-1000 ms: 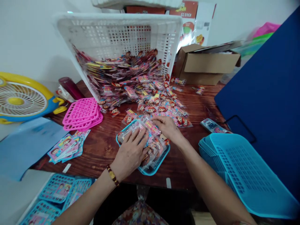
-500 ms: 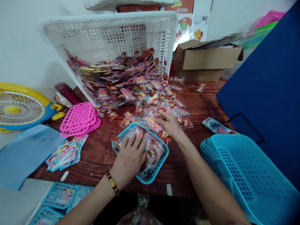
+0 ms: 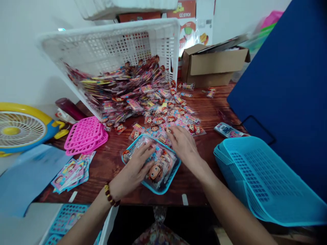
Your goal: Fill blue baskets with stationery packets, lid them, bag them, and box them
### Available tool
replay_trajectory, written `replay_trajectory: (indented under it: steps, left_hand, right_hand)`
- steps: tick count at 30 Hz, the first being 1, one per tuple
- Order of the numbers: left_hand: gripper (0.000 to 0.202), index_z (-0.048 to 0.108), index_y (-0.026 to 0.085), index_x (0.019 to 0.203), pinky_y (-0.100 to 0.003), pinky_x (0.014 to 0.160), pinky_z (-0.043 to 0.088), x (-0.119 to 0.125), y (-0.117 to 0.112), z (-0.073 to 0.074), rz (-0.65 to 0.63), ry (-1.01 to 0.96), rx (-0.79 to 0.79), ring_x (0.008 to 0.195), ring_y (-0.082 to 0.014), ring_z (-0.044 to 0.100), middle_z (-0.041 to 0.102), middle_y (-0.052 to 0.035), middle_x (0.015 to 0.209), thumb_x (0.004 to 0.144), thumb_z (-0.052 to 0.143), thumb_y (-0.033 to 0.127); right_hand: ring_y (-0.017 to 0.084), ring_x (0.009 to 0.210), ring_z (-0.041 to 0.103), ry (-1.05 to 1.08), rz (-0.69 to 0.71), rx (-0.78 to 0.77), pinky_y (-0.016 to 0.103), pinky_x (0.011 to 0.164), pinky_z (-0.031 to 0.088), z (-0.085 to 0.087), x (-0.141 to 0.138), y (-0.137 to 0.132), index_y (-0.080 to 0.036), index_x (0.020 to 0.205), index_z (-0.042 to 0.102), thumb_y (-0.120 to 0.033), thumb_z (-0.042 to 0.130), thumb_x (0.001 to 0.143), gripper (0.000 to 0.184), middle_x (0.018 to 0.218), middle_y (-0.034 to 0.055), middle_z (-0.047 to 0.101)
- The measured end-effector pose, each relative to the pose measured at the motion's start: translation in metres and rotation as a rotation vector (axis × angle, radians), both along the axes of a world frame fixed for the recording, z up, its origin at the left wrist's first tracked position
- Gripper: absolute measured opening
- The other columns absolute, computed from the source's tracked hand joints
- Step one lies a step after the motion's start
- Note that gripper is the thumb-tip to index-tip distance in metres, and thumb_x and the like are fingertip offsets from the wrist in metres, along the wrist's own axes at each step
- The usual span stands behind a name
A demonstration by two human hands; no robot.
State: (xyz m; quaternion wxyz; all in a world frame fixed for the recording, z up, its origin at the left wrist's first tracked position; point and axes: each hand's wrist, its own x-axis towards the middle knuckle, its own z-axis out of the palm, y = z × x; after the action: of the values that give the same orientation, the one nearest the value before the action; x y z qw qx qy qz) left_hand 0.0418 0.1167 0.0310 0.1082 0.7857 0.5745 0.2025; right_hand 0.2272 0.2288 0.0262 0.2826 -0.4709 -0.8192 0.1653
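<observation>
A small blue plastic basket (image 3: 161, 192) stands near the table's front edge, filled with clear packets (image 3: 156, 173) printed with cartoon faces. My left hand (image 3: 133, 170) rests on the packets at the basket's left side, its fingers stretched and apart. Over the basket's far right rim hovers my right hand (image 3: 186, 149), fingers apart and slightly bent, with no packet visible in it. Just beyond its fingertips lie loose packets (image 3: 171, 118), spilling from a tipped white crate (image 3: 109, 32) with many more inside.
Nested blue baskets (image 3: 258, 170) stand at the right, before a dark blue panel (image 3: 270, 78). Pink lattice lids (image 3: 85, 134), printed cards (image 3: 70, 175) and a yellow-blue fan (image 3: 22, 127) are at the left. Behind sits an open cardboard box (image 3: 212, 64).
My right hand has let go of the packet it pinched and moved to the basket's rim. A packet with a large face now shows on top in the basket. The view has shifted slightly.
</observation>
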Motion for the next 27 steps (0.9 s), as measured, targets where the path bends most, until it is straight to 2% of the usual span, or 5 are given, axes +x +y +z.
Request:
replay_trajectory:
  steps: [3,7,14,18,27]
  left_hand:
    - [0.041,0.05,0.019,0.137,-0.043,0.113,0.04,-0.009,0.003,0.003,-0.016,-0.025,0.009,0.139,-0.0205,0.042,0.046,-0.0132,0.148,0.098,0.039,0.02]
    - [0.039,0.056,0.019,0.132,-0.044,0.111,0.043,-0.024,0.006,-0.001,-0.108,0.074,0.039,0.134,-0.0214,0.047,0.056,-0.0127,0.139,0.095,0.043,0.018]
    - [0.043,0.051,0.019,0.133,-0.036,0.108,0.046,-0.026,0.012,-0.003,-0.162,0.244,-0.03,0.131,-0.0187,0.051,0.056,-0.0118,0.138,0.091,0.044,0.009]
    - [0.041,0.049,0.016,0.128,-0.036,0.1,0.053,-0.017,0.013,0.001,-0.13,0.416,-0.056,0.126,-0.0217,0.055,0.054,-0.0142,0.137,0.089,0.043,0.005]
    - [0.035,0.045,0.013,0.129,-0.034,0.061,0.058,0.005,-0.015,-0.001,0.22,0.617,-0.107,0.092,-0.0258,0.069,0.054,-0.0192,0.131,0.097,0.036,0.024]
  right_hand:
    - [0.03,0.13,0.046,-0.022,0.211,0.1,0.049,0.11,0.034,0.005,-0.01,-0.051,-0.017,0.129,0.059,-0.034,0.05,0.094,0.04,0.136,0.0141,0.057]
    - [0.037,0.138,0.037,-0.209,0.246,0.093,0.054,0.113,0.031,-0.016,-0.021,-0.078,-0.006,0.134,0.054,-0.035,0.06,0.088,0.055,0.145,0.0219,0.047]
    - [0.038,0.139,0.035,-0.282,0.311,0.102,0.071,0.113,0.005,-0.025,-0.019,-0.068,-0.01,0.135,0.054,-0.04,0.055,0.091,0.053,0.144,0.0212,0.048]
    - [0.037,0.141,0.031,-0.334,0.331,0.083,0.071,0.113,0.007,-0.024,-0.019,-0.062,-0.013,0.136,0.053,-0.034,0.056,0.091,0.05,0.146,0.0197,0.046]
    - [0.028,0.145,0.024,-0.283,0.622,0.143,0.059,0.117,0.012,-0.008,-0.015,-0.028,-0.026,0.139,0.047,-0.033,0.067,0.086,0.057,0.148,0.0048,0.047]
